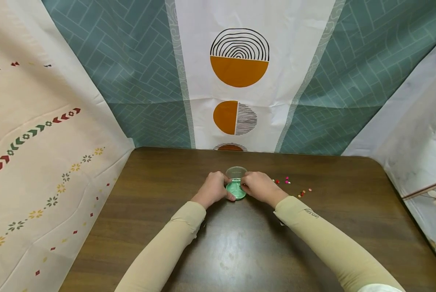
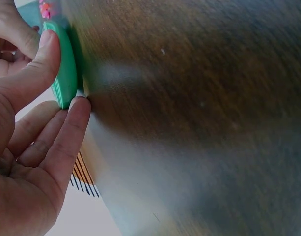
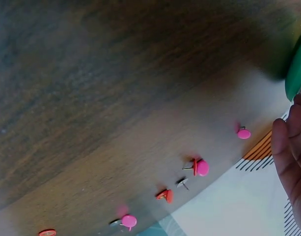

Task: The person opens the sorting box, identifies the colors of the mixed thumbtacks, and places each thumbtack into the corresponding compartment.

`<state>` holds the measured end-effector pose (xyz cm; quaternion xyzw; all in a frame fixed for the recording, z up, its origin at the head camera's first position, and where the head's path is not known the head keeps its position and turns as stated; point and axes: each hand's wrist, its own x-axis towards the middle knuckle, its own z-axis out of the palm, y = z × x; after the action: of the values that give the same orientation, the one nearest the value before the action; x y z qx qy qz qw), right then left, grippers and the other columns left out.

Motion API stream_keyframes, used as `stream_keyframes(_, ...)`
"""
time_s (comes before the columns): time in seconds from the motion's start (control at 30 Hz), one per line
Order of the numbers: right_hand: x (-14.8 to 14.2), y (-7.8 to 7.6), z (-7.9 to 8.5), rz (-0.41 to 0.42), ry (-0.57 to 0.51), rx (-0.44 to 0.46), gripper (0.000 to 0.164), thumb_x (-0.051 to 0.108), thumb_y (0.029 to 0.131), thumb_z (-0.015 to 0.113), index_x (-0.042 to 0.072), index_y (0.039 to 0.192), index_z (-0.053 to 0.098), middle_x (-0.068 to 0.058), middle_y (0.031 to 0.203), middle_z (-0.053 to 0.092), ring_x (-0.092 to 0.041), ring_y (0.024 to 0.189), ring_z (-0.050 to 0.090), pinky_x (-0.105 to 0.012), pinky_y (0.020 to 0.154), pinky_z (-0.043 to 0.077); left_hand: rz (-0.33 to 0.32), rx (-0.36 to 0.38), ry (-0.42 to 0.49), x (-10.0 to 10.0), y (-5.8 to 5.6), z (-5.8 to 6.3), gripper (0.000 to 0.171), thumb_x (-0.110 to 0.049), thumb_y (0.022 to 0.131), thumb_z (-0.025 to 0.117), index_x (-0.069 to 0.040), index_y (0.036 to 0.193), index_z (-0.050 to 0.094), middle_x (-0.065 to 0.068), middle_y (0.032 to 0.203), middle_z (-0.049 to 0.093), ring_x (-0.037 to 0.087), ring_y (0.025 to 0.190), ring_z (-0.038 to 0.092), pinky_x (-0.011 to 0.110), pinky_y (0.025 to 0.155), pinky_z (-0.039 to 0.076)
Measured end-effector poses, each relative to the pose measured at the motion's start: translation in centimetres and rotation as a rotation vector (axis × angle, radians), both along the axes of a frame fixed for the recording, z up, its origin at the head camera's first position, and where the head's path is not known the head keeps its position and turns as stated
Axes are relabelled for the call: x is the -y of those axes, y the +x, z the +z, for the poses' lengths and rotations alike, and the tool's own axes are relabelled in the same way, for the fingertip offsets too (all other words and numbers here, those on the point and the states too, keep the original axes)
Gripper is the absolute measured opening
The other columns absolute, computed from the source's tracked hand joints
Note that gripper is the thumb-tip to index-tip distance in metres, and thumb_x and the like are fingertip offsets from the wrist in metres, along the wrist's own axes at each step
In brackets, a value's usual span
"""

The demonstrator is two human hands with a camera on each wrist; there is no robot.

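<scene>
A small round container [image 1: 236,190] with a green base and a clear round part [image 1: 236,172] at its far side is on the brown table, between both hands. My left hand [image 1: 214,187] grips its left side; in the left wrist view the thumb presses the green edge [image 2: 67,73] and the fingers lie around the far side. At the right rim, my right hand [image 1: 260,186] holds the container with curled fingers; its fingertips are partly hidden. Several thumbtacks, among them a pink one [image 3: 202,167] and a red one [image 3: 165,195], lie to its right.
The wooden table [image 1: 148,227] reaches back to a hanging cloth [image 1: 236,93] with orange half circles. More tacks [image 1: 302,194] are scattered right of the right wrist. Patterned cloths [image 1: 50,162] hang along both sides.
</scene>
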<state>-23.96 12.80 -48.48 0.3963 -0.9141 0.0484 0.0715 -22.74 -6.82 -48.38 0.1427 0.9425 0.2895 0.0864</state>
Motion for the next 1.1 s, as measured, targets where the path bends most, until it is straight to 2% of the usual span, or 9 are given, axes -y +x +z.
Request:
stream_keyframes(0.27, -0.3, 0.3, 0.3, 0.001, -0.012, -0.004, 0.009, 0.015, 0.084, 0.064, 0.019, 0.076, 0.065, 0.009, 0.071, 0.05, -0.006, 0.064, 0.047, -0.025, 0.061, 0.044, -0.007, 0.002, 0.005, -0.2, 0.0, -0.1, 0.065, -0.038, 0.052, 0.089, -0.01, 0.107, 0.069, -0.003, 0.105, 0.065, 0.015, 0.098, 0.056, 0.021, 0.076, 0.044)
stream_keyframes(0.43, -1.2, 0.1, 0.6, -0.005, -0.077, 0.058, 0.005, 0.017, 0.085, 0.065, 0.017, 0.087, 0.07, 0.008, 0.078, 0.054, -0.006, 0.07, 0.051, -0.024, 0.064, 0.044, -0.004, 0.016, 0.012, -0.3, -0.1, -0.1, 0.066, -0.038, 0.052, 0.089, -0.009, 0.108, 0.069, -0.004, 0.106, 0.065, 0.014, 0.1, 0.056, 0.022, 0.077, 0.044)
stream_keyframes(0.63, -4.5, -0.8, 2.9, -0.124, -0.218, 0.121, 0.011, 0.017, 0.086, 0.065, 0.013, 0.094, 0.072, 0.007, 0.085, 0.06, -0.006, 0.076, 0.054, -0.026, 0.067, 0.045, 0.009, 0.015, 0.008, -0.3, -0.2, 0.1, 0.066, -0.037, 0.052, 0.089, -0.01, 0.108, 0.069, -0.003, 0.106, 0.065, 0.015, 0.106, 0.054, 0.024, 0.084, 0.042)
stream_keyframes(0.8, -8.1, -1.8, 4.3, -0.27, -0.251, 0.183, 0.013, 0.016, 0.087, 0.064, 0.011, 0.097, 0.071, 0.005, 0.087, 0.062, -0.008, 0.074, 0.054, -0.028, 0.067, 0.045, 0.016, 0.018, 0.009, -0.2, -0.2, 0.2, 0.066, -0.037, 0.051, 0.089, -0.01, 0.108, 0.069, -0.002, 0.106, 0.065, 0.015, 0.107, 0.053, 0.025, 0.085, 0.041)
stream_keyframes(0.97, -10.3, -2.2, 4.4, -0.363, -0.215, 0.284, 0.015, 0.018, 0.088, 0.062, 0.01, 0.1, 0.07, 0.003, 0.09, 0.064, -0.011, 0.077, 0.056, -0.031, 0.069, 0.046, 0.015, 0.019, 0.01, -0.2, -0.3, 0.0, 0.066, -0.037, 0.051, 0.089, -0.01, 0.107, 0.07, -0.003, 0.105, 0.065, 0.014, 0.104, 0.055, 0.024, 0.083, 0.042)
stream_keyframes(1.1, -10.6, -2.0, 3.4, -0.37, -0.16, 0.356, 0.016, 0.02, 0.089, 0.063, 0.012, 0.1, 0.07, 0.003, 0.092, 0.064, -0.011, 0.08, 0.057, -0.031, 0.071, 0.046, 0.019, 0.02, 0.007, -0.1, -0.1, -0.1, 0.066, -0.038, 0.051, 0.089, -0.01, 0.107, 0.07, -0.003, 0.104, 0.065, 0.013, 0.102, 0.055, 0.023, 0.082, 0.042)
